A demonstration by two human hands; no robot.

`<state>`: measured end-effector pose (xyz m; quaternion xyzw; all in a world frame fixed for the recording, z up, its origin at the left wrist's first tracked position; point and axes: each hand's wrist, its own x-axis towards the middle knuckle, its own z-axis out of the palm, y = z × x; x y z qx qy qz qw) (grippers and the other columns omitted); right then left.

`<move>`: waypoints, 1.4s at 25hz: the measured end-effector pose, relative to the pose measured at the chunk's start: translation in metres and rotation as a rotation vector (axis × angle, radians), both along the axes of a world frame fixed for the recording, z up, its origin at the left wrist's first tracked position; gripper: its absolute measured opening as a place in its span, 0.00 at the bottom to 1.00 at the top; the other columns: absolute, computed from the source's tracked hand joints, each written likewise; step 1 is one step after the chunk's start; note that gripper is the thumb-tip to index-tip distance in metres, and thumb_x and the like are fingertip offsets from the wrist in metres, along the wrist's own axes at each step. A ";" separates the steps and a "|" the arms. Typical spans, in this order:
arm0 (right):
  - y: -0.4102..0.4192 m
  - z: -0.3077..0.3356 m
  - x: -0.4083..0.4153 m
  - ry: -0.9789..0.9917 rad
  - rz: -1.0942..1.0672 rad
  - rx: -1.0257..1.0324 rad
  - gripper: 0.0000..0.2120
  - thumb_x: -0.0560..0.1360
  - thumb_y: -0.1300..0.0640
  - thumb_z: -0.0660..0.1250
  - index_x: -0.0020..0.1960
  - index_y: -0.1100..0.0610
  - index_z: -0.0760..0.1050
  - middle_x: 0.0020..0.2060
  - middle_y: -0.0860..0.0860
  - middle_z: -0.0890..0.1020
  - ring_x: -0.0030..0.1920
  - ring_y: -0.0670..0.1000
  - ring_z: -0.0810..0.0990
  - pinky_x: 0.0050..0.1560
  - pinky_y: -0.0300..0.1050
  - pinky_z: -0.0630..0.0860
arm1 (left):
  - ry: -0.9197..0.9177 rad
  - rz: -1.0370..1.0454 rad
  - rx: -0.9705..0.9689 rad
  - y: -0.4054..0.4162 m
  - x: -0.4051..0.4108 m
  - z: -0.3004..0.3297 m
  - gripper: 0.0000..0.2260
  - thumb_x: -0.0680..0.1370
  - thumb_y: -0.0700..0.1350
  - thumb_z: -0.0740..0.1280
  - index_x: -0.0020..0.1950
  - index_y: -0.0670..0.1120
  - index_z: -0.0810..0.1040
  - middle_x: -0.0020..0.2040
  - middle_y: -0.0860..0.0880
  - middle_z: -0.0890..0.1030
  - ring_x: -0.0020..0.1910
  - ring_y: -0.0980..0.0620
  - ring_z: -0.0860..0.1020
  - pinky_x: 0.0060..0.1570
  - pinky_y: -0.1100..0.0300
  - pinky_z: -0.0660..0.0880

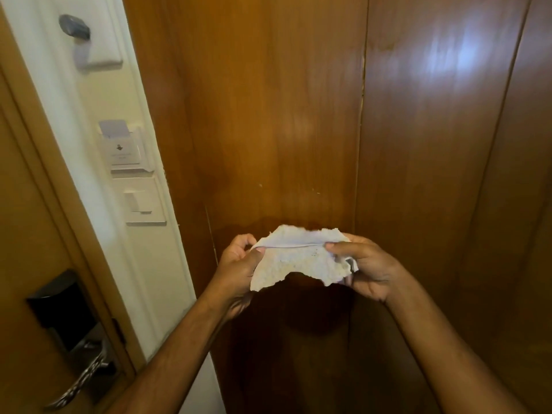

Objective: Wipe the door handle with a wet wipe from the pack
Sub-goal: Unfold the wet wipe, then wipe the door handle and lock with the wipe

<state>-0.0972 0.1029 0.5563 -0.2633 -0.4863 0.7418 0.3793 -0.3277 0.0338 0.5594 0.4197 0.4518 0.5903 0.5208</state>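
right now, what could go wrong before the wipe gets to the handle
The wet wipe is stretched between the left hand and right hand and its edges look ragged, so it may tear further. The door handle sits low and far left, beside a dark lock panel that a wet wipe might dampen.

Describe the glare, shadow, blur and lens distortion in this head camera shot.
Head view: a bluish-white glare patch sits on the glossy wood panel at upper right; the person's dark shadow falls on the panelling below the wet wipe; the wall switches and key-card holder are motion-blurred, the door handle softer still; wide-angle distortion makes the door frame lean.
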 end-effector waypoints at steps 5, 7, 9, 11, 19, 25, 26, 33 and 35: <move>0.008 -0.014 -0.005 0.053 0.035 -0.217 0.20 0.72 0.59 0.70 0.62 0.64 0.76 0.59 0.67 0.80 0.57 0.62 0.83 0.47 0.56 0.81 | 0.078 0.010 0.025 -0.009 -0.033 -0.005 0.04 0.79 0.40 0.70 0.48 0.48 0.79 0.61 0.38 0.78 0.51 0.41 0.87 0.24 0.66 0.77; 0.007 -0.022 -0.014 0.034 0.046 -0.194 0.19 0.76 0.54 0.64 0.63 0.63 0.76 0.60 0.66 0.80 0.60 0.63 0.80 0.48 0.54 0.81 | 0.040 0.045 -0.034 -0.012 -0.048 -0.018 0.09 0.82 0.36 0.66 0.47 0.48 0.81 0.59 0.37 0.79 0.42 0.43 0.87 0.21 0.67 0.74; 0.003 -0.032 -0.031 0.137 0.034 -0.203 0.21 0.77 0.51 0.59 0.64 0.64 0.75 0.59 0.66 0.80 0.60 0.64 0.80 0.55 0.59 0.78 | 0.006 0.114 -0.112 -0.022 -0.058 -0.034 0.10 0.82 0.32 0.62 0.56 0.46 0.79 0.54 0.37 0.81 0.30 0.50 0.81 0.16 0.67 0.68; -0.006 -0.045 -0.058 0.339 0.058 -0.253 0.23 0.72 0.50 0.59 0.60 0.62 0.78 0.56 0.63 0.83 0.56 0.63 0.82 0.58 0.60 0.76 | 0.057 0.222 -0.184 -0.042 -0.070 -0.055 0.14 0.82 0.31 0.61 0.64 0.45 0.74 0.46 0.42 0.84 0.24 0.54 0.74 0.17 0.65 0.65; -0.057 -0.144 -0.200 0.148 0.339 -0.149 0.20 0.70 0.63 0.63 0.61 0.62 0.76 0.59 0.60 0.82 0.57 0.61 0.82 0.51 0.56 0.82 | 1.736 1.208 -0.210 -0.202 -0.202 -0.173 0.22 0.79 0.41 0.60 0.71 0.34 0.72 0.69 0.30 0.75 0.69 0.31 0.72 0.68 0.35 0.67; -0.128 -0.225 -0.355 -0.196 -0.057 0.914 0.09 0.74 0.63 0.65 0.48 0.53 0.81 0.48 0.47 0.82 0.51 0.38 0.79 0.54 0.32 0.76 | 2.268 1.443 -0.335 -0.246 -0.310 -0.154 0.31 0.85 0.50 0.58 0.81 0.33 0.54 0.83 0.32 0.45 0.82 0.32 0.44 0.74 0.29 0.36; -0.136 -0.229 -0.380 -0.213 -0.094 0.944 0.07 0.74 0.61 0.66 0.48 0.53 0.81 0.47 0.47 0.82 0.49 0.40 0.79 0.52 0.36 0.77 | 2.313 1.449 -0.334 -0.244 -0.318 -0.155 0.32 0.84 0.51 0.58 0.81 0.33 0.55 0.83 0.32 0.46 0.82 0.32 0.45 0.74 0.29 0.35; -0.155 -0.192 -0.477 -0.303 -0.410 0.095 0.18 0.76 0.54 0.67 0.63 0.55 0.68 0.60 0.56 0.72 0.51 0.53 0.80 0.31 0.25 0.71 | 2.379 1.523 -0.294 -0.242 -0.324 -0.162 0.33 0.83 0.53 0.59 0.81 0.33 0.56 0.83 0.32 0.46 0.82 0.33 0.44 0.75 0.30 0.36; -0.118 -0.173 -0.480 -0.239 -0.177 -0.489 0.17 0.78 0.50 0.64 0.63 0.56 0.66 0.54 0.57 0.73 0.44 0.55 0.78 0.23 0.38 0.75 | 2.377 1.517 -0.279 -0.239 -0.323 -0.162 0.33 0.83 0.52 0.58 0.80 0.32 0.57 0.82 0.32 0.45 0.82 0.33 0.43 0.74 0.30 0.37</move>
